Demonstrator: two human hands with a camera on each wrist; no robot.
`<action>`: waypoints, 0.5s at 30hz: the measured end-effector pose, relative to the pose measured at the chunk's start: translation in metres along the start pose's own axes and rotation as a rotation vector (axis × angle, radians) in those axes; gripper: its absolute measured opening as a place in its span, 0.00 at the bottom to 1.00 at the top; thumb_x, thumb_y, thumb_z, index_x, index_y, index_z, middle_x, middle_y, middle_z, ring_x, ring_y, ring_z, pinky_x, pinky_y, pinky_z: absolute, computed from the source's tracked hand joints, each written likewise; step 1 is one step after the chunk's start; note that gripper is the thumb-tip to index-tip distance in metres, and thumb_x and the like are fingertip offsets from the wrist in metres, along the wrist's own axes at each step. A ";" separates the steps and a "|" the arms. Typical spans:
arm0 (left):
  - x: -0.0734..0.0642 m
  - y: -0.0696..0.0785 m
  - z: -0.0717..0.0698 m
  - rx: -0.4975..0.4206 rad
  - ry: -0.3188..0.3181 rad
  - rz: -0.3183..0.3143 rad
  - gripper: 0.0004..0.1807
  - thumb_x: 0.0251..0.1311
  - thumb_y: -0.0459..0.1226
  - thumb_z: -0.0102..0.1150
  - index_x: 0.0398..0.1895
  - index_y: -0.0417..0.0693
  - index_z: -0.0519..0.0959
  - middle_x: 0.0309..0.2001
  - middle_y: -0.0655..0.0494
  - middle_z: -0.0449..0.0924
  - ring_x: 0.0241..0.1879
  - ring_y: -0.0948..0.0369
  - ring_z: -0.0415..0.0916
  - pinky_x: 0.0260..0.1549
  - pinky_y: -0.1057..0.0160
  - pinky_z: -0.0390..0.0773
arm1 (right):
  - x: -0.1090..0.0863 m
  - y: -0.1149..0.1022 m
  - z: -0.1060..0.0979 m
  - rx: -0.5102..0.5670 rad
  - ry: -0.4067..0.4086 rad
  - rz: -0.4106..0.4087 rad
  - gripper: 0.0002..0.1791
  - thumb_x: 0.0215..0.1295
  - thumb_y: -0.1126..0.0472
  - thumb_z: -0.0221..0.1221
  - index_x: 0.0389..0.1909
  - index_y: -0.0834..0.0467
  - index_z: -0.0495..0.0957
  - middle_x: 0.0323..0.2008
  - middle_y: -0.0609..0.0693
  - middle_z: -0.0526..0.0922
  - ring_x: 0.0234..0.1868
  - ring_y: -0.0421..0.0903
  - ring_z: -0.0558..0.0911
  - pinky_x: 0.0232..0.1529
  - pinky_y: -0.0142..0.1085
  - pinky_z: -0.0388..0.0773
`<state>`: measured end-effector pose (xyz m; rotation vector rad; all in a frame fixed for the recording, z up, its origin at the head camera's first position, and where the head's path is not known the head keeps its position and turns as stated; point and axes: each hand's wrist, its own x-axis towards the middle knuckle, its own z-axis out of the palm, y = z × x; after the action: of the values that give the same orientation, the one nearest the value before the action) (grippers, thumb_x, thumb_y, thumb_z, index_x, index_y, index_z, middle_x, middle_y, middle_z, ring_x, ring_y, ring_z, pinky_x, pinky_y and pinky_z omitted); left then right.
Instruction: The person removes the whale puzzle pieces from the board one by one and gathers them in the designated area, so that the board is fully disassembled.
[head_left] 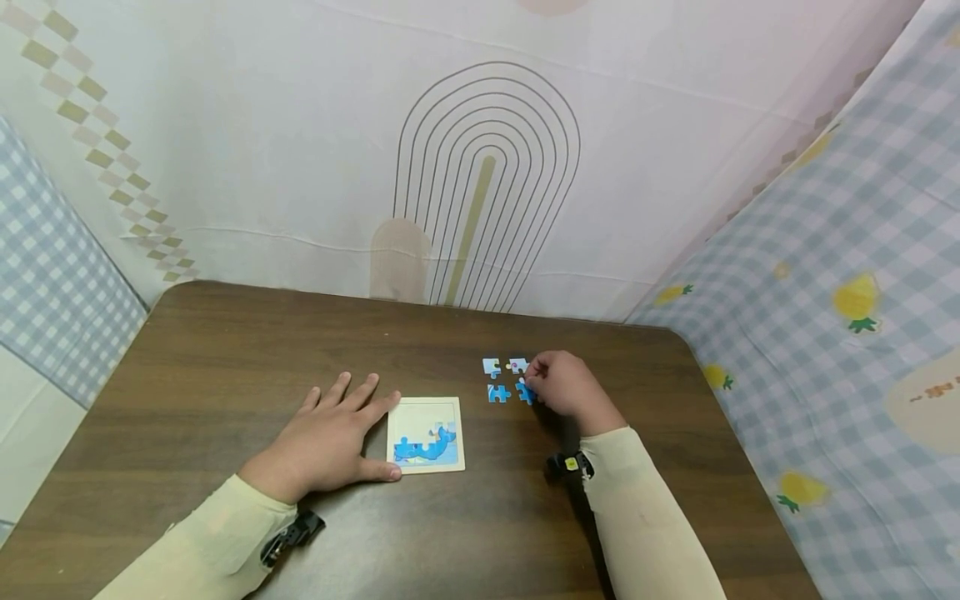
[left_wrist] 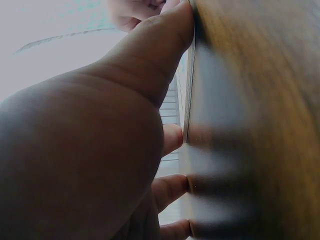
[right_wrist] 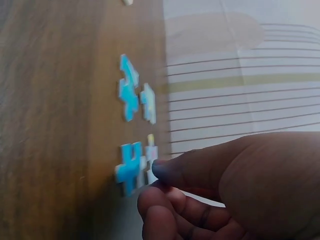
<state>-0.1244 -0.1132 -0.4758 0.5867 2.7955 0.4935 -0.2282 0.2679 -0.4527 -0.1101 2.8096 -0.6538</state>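
A square wooden puzzle board (head_left: 425,468) lies on the table, with blue whale pieces (head_left: 427,448) fitted along its lower part and right side. My left hand (head_left: 322,437) rests spread on the table to the left of it, thumb and index fingertip at the board's left edge. Several loose jigsaw pieces (head_left: 498,393) lie grouped to the board's right. Over the right side of that group, my right hand (head_left: 564,385) pinches a small pale puzzle piece between thumb and forefinger, mostly hidden by the fingers. Close beside the fingertips is a blue piece (right_wrist: 129,167).
The brown wooden table (head_left: 300,325) ends at a patterned cloth (head_left: 300,167) behind. Checked fabric (head_left: 795,350) hangs along the right side. A black camera mount (head_left: 292,537) sits on the left wrist, another (head_left: 567,467) on the right.
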 end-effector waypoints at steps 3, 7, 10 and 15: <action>0.000 0.000 0.000 -0.002 0.001 -0.001 0.61 0.60 0.78 0.68 0.92 0.65 0.61 0.92 0.43 0.53 0.90 0.28 0.45 0.80 0.16 0.51 | -0.005 -0.008 -0.005 0.001 0.013 -0.010 0.07 0.82 0.60 0.66 0.39 0.55 0.85 0.32 0.50 0.85 0.34 0.47 0.82 0.38 0.40 0.79; 0.000 0.000 0.000 -0.004 0.006 0.001 0.61 0.60 0.78 0.68 0.92 0.65 0.61 0.92 0.43 0.53 0.90 0.28 0.45 0.80 0.16 0.51 | -0.013 -0.024 -0.012 -0.017 0.022 -0.053 0.05 0.80 0.59 0.67 0.40 0.55 0.86 0.33 0.49 0.84 0.34 0.47 0.80 0.38 0.39 0.78; 0.000 0.000 0.000 -0.003 0.007 0.003 0.61 0.60 0.78 0.68 0.92 0.65 0.62 0.92 0.42 0.53 0.90 0.28 0.45 0.79 0.16 0.51 | -0.019 -0.037 -0.014 -0.024 0.014 -0.097 0.05 0.80 0.60 0.68 0.41 0.54 0.87 0.34 0.47 0.85 0.34 0.45 0.80 0.38 0.38 0.78; 0.000 0.001 0.000 -0.004 0.002 0.001 0.61 0.60 0.78 0.68 0.92 0.65 0.62 0.92 0.43 0.53 0.90 0.28 0.45 0.80 0.16 0.50 | -0.028 -0.057 -0.014 -0.009 -0.004 -0.163 0.04 0.79 0.61 0.69 0.39 0.53 0.87 0.32 0.46 0.84 0.31 0.43 0.79 0.36 0.37 0.77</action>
<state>-0.1240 -0.1128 -0.4755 0.5865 2.7957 0.4995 -0.2041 0.2266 -0.4088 -0.3449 2.8212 -0.6756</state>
